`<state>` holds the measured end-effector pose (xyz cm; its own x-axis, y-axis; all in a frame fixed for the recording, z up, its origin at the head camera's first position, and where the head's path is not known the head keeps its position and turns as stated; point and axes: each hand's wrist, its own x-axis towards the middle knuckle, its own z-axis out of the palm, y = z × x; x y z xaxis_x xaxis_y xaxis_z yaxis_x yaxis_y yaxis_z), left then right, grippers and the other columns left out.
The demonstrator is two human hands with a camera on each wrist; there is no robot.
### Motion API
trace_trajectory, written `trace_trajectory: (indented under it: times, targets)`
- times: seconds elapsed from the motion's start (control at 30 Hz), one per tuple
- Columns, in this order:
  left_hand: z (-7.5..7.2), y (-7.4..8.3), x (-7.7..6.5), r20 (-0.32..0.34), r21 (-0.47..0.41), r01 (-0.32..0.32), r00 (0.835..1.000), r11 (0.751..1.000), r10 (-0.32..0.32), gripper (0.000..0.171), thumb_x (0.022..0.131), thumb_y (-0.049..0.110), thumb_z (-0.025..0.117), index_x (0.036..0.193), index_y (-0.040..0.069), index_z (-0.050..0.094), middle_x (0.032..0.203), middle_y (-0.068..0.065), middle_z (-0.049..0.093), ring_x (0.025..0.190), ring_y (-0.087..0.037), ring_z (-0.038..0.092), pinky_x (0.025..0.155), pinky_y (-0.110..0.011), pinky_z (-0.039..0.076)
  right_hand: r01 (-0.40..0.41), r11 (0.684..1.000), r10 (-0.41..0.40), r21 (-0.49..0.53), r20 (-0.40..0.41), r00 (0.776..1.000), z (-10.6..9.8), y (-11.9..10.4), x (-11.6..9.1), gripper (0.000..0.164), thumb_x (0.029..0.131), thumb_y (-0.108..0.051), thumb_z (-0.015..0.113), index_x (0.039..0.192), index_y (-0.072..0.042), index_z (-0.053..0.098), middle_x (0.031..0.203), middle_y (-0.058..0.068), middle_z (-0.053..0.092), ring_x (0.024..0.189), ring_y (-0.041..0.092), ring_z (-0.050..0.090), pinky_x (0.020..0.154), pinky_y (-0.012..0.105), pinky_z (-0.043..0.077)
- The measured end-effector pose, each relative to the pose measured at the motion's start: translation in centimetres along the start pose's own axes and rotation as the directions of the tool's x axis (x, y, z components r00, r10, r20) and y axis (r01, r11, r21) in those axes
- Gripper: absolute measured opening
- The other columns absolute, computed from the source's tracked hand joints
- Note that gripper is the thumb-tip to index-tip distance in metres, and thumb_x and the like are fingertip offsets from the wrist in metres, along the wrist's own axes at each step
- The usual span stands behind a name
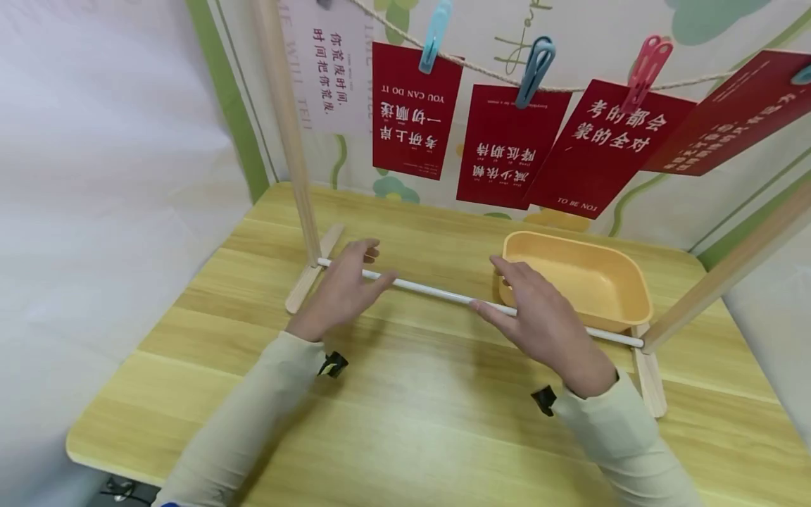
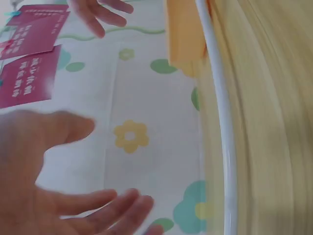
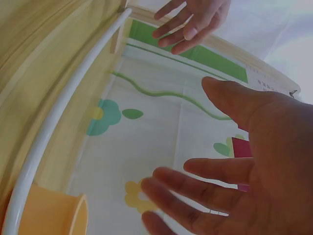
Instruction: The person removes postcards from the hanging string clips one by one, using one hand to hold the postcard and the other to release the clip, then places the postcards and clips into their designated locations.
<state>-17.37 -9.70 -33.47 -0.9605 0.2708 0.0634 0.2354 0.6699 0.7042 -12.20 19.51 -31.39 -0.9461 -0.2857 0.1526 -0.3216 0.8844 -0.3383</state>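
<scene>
My left hand (image 1: 342, 289) hovers with fingers spread over the left part of a thin white rod (image 1: 437, 291), and holds nothing. Over the right part of that rod is my right hand (image 1: 548, 320), also with nothing in its grasp, overlapping the near left side of a yellow plastic basin (image 1: 638, 306) in the head view. Both wrist views show the fingers apart and the palms bare. Several red cards (image 1: 405, 144) with white writing hang beyond the hands, clipped to a string (image 1: 488, 72) by a light-blue clothespin (image 1: 434, 39), a dark-blue clothespin (image 1: 536, 70) and a pink clothespin (image 1: 648, 70).
A left wooden post (image 1: 293, 134) and a right wooden post (image 1: 716, 282) stand on flat wooden feet, joined low down by the rod. A pale card (image 1: 336, 77) hangs at the left. Behind the wood-grain table (image 1: 405, 422) is a flower-patterned backdrop (image 1: 355, 155).
</scene>
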Motion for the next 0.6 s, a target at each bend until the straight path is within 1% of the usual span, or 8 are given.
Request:
trace_trajectory:
  times: [0.07,0.1,0.13,0.2,0.3,0.4,0.5,0.6]
  targets:
    - [-0.3,0.0,0.1,-0.05,-0.118,-0.004,0.999,0.993,-0.001,0.062,0.093,0.041,0.061,0.142,0.007,0.042,0.135,-0.008,0.053,0.124,-0.024,0.052,0.102,-0.042,0.048,0.023,0.999,-0.021,0.039,-0.042,0.999,-0.4,-0.2,0.2,0.079,0.087,-0.06,0.06,0.145,-0.011,0.041,0.126,0.008,0.06,0.112,0.027,0.06,0.093,0.051,0.052]
    - [-0.5,0.0,0.1,-0.074,-0.184,-0.014,0.997,0.983,0.001,0.059,0.093,0.04,0.061,0.14,0.008,0.045,0.133,-0.007,0.055,0.123,-0.022,0.053,0.102,-0.041,0.049,0.04,0.998,-0.036,0.058,-0.069,0.997,-0.6,-0.2,0.4,0.074,0.086,-0.057,0.064,0.142,-0.011,0.045,0.119,0.006,0.062,0.106,0.025,0.063,0.089,0.048,0.054]
    - [-0.7,-0.1,0.2,-0.093,-0.247,-0.026,0.996,0.969,0.003,0.056,0.093,0.04,0.061,0.138,0.009,0.048,0.132,-0.006,0.055,0.122,-0.021,0.053,0.102,-0.041,0.049,0.059,0.996,-0.052,0.071,-0.095,0.994,-0.8,-0.3,0.5,0.069,0.086,-0.051,0.067,0.139,-0.011,0.048,0.114,0.005,0.064,0.1,0.023,0.064,0.085,0.046,0.056]
    - [-1.1,-0.1,0.3,-0.124,-0.36,-0.045,0.992,0.932,0.0,0.052,0.094,0.041,0.061,0.135,0.011,0.051,0.131,-0.003,0.056,0.121,-0.017,0.054,0.104,-0.039,0.048,0.098,0.991,-0.083,0.095,-0.15,0.985,-1.2,-0.5,0.8,0.06,0.085,-0.042,0.072,0.132,-0.01,0.054,0.105,0.003,0.066,0.094,0.019,0.066,0.081,0.042,0.057]
    - [-1.7,0.0,0.4,-0.166,-0.478,-0.079,0.986,0.875,-0.002,0.048,0.094,0.04,0.06,0.133,0.013,0.053,0.13,-0.003,0.057,0.122,-0.016,0.054,0.107,-0.039,0.046,0.154,0.981,-0.127,0.121,-0.21,0.97,-2.1,-0.9,1.3,0.05,0.084,-0.035,0.075,0.125,-0.009,0.06,0.098,0.002,0.068,0.087,0.015,0.066,0.076,0.039,0.058]
    - [-2.3,0.3,0.7,-0.216,-0.535,-0.098,0.976,0.839,-0.024,0.045,0.094,0.039,0.061,0.131,0.014,0.055,0.13,-0.004,0.06,0.121,-0.014,0.057,0.107,-0.037,0.046,0.184,0.974,-0.148,0.132,-0.243,0.959,-3.0,-1.4,1.7,0.047,0.084,-0.037,0.075,0.121,-0.01,0.064,0.095,-0.001,0.069,0.083,0.011,0.066,0.074,0.036,0.059]
    - [-2.8,0.6,1.2,-0.285,-0.585,-0.126,0.957,0.801,-0.058,0.041,0.094,0.036,0.063,0.127,0.012,0.059,0.126,-0.007,0.063,0.115,-0.017,0.061,0.103,-0.032,0.049,0.192,0.971,-0.15,0.142,-0.263,0.953,-3.9,-2.0,2.1,0.046,0.084,-0.04,0.074,0.119,-0.011,0.065,0.094,-0.004,0.069,0.082,0.008,0.065,0.074,0.033,0.059]
    - [-3.4,0.9,1.7,-0.337,-0.63,-0.153,0.937,0.762,-0.09,0.037,0.093,0.032,0.065,0.121,0.009,0.062,0.118,-0.008,0.066,0.11,-0.021,0.064,0.096,-0.029,0.053,0.204,0.967,-0.157,0.154,-0.273,0.949,-4.8,-2.7,2.4,0.044,0.084,-0.04,0.074,0.118,-0.012,0.065,0.094,-0.004,0.07,0.082,0.005,0.064,0.075,0.031,0.059]
